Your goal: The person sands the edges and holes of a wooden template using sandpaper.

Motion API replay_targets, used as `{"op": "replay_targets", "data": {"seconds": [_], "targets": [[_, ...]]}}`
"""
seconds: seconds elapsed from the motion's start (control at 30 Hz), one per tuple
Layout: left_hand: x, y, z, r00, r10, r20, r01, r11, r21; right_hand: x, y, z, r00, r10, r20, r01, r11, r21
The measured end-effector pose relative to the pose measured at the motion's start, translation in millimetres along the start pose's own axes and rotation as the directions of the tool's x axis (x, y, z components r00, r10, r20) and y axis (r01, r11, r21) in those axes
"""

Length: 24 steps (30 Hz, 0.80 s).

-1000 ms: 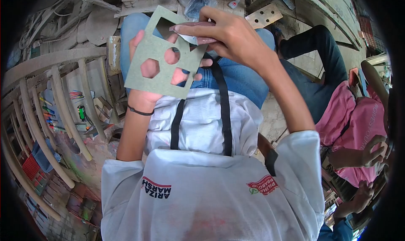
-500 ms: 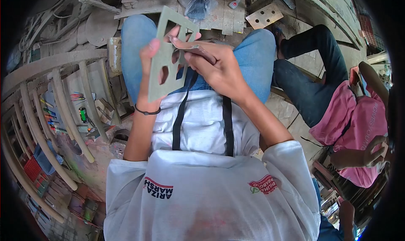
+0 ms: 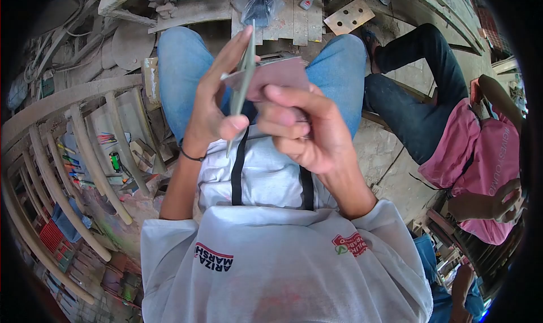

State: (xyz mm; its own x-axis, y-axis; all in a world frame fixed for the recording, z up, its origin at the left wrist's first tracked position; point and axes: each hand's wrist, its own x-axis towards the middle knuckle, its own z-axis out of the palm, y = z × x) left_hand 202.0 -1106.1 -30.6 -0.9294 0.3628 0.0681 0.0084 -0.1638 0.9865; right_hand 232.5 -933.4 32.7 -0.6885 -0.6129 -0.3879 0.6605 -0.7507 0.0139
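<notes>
My left hand [image 3: 210, 100] holds a thin grey-green panel [image 3: 243, 92] upright, with the fingers on its far part and the thumb near its lower end. The panel is turned almost edge-on, so its cut-out openings are hidden. In my right hand [image 3: 319, 122] is a reddish-brown sheet of sandpaper [image 3: 280, 75], pinched between thumb and curled fingers. The sandpaper lies across the panel, and a small corner of it shows on the panel's left side. Blur hides whether it passes through an opening. Both hands are above my lap, between my knees.
A slatted wooden piece [image 3: 85, 148] curves along the left, with pens behind it. Ahead lie a plastic bag [image 3: 261, 6], a small bottle [image 3: 307, 2] and a board with holes [image 3: 349, 16]. A person in a pink shirt [image 3: 481, 159] sits close on the right.
The panel has turned from showing its face and openings to nearly edge-on. My right hand has rotated, and more of the sandpaper's reddish face now shows.
</notes>
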Motion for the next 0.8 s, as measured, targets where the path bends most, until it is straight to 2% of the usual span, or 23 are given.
{"op": "replay_targets", "data": {"seconds": [0.07,0.1,0.17,0.2,0.23,0.3,0.37,0.43,0.53,0.63,0.67,0.7,0.73,0.77,0.8], "targets": [[3.3,1.9,-14.4,0.982,0.106,0.157,-0.146,0.953,0.266,-5.4,2.9,-0.5,0.999,0.012,0.046,-0.021,0.981,0.191],[2.8,6.6,-18.3,0.982,0.104,0.159,-0.144,0.953,0.266,-8.3,4.7,-1.1,0.999,0.011,0.046,-0.02,0.981,0.193],[5.1,22.0,-29.9,0.951,0.136,0.277,-0.261,0.834,0.486,-10.2,8.9,-0.1,0.997,0.066,0.039,-0.076,0.932,0.355],[9.7,30.0,-33.5,0.914,0.207,0.35,-0.377,0.755,0.536,-12.3,10.6,-0.9,0.997,0.065,0.037,-0.074,0.931,0.358],[11.7,37.8,-34.7,0.914,0.207,0.35,-0.376,0.756,0.535,-13.9,11.4,-1.8,0.994,0.091,0.056,-0.105,0.925,0.366],[14.1,52.6,-34.9,0.87,0.185,0.457,-0.457,0.652,0.605,-16.0,11.3,-6.3,0.991,0.113,0.072,-0.131,0.918,0.374],[19.5,62.9,-36.3,0.855,0.162,0.493,-0.46,0.675,0.576,-14.6,9.5,-13.0,0.991,0.118,0.058,-0.131,0.897,0.422],[22.8,68.9,-37.6,0.771,0.133,0.623,-0.577,0.561,0.593,-15.2,5.2,-12.8,0.985,0.145,0.098,-0.172,0.905,0.389],[28.0,81.0,-36.9,0.743,0.101,0.662,-0.61,0.51,0.607,-16.8,3.7,-12.1,0.989,0.133,0.07,-0.148,0.944,0.296],[30.9,79.5,-38.5,0.725,0.095,0.682,-0.635,0.475,0.609,-17.7,1.4,-12.9,0.989,0.136,0.054,-0.146,0.952,0.27],[31.7,78.7,-39.7,0.726,0.097,0.681,-0.636,0.471,0.611,-18.3,-0.1,-8.9,0.994,0.107,0.016,-0.108,0.981,0.158],[31.0,76.9,-41.2,0.816,0.112,0.567,-0.52,0.569,0.636,-19.6,-0.6,-4.6,0.997,0.074,-0.019,-0.073,0.996,0.046],[30.1,74.2,-43.8,0.89,0.11,0.443,-0.398,0.661,0.636,-23.6,-1.5,0.8,0.997,0.075,-0.015,-0.074,0.996,0.049],[30.3,62.3,-54.5,0.891,0.107,0.441,-0.396,0.658,0.64,-29.7,-3.4,6.9,1.0,-0.006,-0.012,0.005,0.991,-0.133],[28.9,42.0,-71.2,0.964,0.066,0.259,-0.196,0.833,0.517,-33.6,-4.5,9.5,0.997,-0.083,0.004,0.08,0.948,-0.308]]}}
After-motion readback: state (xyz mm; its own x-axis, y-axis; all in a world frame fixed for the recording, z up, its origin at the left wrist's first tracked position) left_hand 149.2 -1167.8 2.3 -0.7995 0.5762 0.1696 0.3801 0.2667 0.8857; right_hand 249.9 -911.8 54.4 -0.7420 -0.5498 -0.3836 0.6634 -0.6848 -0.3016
